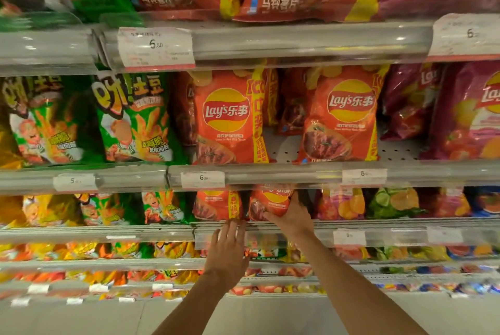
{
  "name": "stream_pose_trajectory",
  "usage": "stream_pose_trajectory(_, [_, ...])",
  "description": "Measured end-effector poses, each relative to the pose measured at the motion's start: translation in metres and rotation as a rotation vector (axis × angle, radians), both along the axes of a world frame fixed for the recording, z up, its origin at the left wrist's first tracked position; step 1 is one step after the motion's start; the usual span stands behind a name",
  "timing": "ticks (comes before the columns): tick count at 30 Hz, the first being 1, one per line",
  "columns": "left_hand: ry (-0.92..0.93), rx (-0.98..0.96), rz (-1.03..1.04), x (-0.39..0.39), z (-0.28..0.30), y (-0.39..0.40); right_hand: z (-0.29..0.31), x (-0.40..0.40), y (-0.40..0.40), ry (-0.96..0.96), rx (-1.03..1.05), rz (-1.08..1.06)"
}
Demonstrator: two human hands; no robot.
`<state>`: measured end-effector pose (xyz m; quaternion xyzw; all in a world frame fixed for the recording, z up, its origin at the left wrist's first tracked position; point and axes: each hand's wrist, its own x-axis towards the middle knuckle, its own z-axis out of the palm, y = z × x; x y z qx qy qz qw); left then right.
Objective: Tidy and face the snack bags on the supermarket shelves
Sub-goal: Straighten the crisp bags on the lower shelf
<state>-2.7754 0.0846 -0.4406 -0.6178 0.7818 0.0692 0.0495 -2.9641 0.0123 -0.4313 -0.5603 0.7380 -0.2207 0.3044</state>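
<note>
Two hands: right hand [293, 214] grips orange bag [267, 203], left hand [227, 249] open

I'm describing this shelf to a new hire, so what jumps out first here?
Two big orange Lay's bags stand facing out on the middle shelf, centre frame. Left of them stand green snack bags. One shelf down, the right hand grips a smaller orange Lay's bag, while the left hand reaches open-fingered beside it.

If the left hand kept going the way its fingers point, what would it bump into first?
Probably the clear shelf-edge strip right at its fingertips, though depth is hard to judge. Just above is the orange Lay's bag. The left hand is open, fingers straight, pointing up.
</note>
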Motion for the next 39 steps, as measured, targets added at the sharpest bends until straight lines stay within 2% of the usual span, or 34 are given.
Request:
stream_pose_trajectory(6, [0.052,0.008,0.056,-0.008,0.003,0.001,0.003,-0.009,0.007,0.015,0.069,0.057])
stream_pose_trajectory(10, [0.087,-0.039,0.140,-0.021,0.003,0.002,0.007,-0.024,0.020,-0.036,-0.026,0.050])
stream_pose_trajectory(15, [0.149,-0.092,0.235,-0.073,0.000,0.010,0.007,-0.073,0.051,-0.330,-0.092,-0.014])
stream_pose_trajectory(17, [0.222,-0.105,0.215,-0.108,-0.001,0.013,0.007,-0.107,0.062,-0.378,-0.107,-0.065])
stream_pose_trajectory(22, [0.588,-0.082,0.220,-0.218,0.001,0.010,0.002,-0.229,0.079,-0.425,-0.095,-0.141])
stream_pose_trajectory(25, [0.808,-0.084,0.352,-0.281,0.006,0.012,0.000,-0.306,0.086,-0.390,-0.098,-0.224])
stream_pose_trajectory(29, [0.906,-0.106,0.465,-0.345,0.010,0.008,-0.001,-0.385,0.086,-0.313,-0.180,-0.352])
stream_pose_trajectory(34, [0.891,-0.161,0.553,-0.390,0.019,0.002,-0.002,-0.444,0.084,-0.270,-0.176,-0.357])
stream_pose_trajectory(39, [0.873,-0.186,0.596,-0.407,0.031,-0.015,0.003,-0.461,0.064,-0.193,-0.193,-0.294])
